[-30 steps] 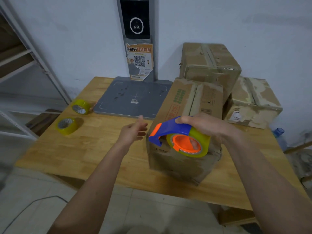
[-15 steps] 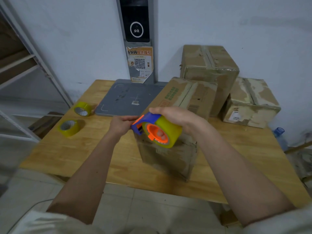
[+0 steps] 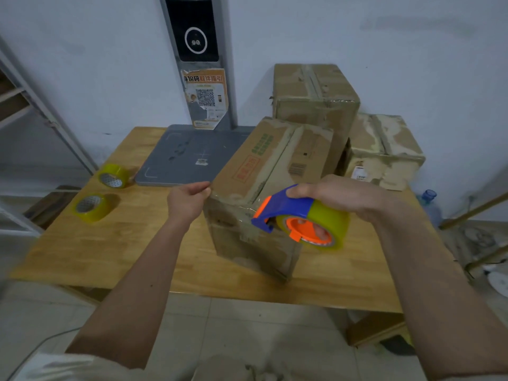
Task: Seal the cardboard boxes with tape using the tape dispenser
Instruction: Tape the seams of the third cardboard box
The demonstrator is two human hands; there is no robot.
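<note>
**Worn box on the bench, dispenser held over its near corner**

The wooden surface (image 3: 90, 254), pale and grainy, carries a flat grey metal plate (image 3: 189, 158) at the back and three scuffed, rectangular cardboard boxes. The nearest box (image 3: 264, 188), printed in red and green, sits tilted toward the front edge, its skin torn and patched with old glossy tape. Behind it stands a taller box (image 3: 313, 100), and to the right a lower one (image 3: 384, 149).

The right hand (image 3: 346, 196) curls over the tape dispenser (image 3: 291, 213), a blue plastic shell with orange hub around a fat yellowish roll, just beside the nearest box's front face. The left hand (image 3: 188, 200) pinches at that box's top left corner; whether it holds tape end or cardboard cannot be told. Two translucent yellow tape rolls (image 3: 112, 176) lie at the left.
</note>
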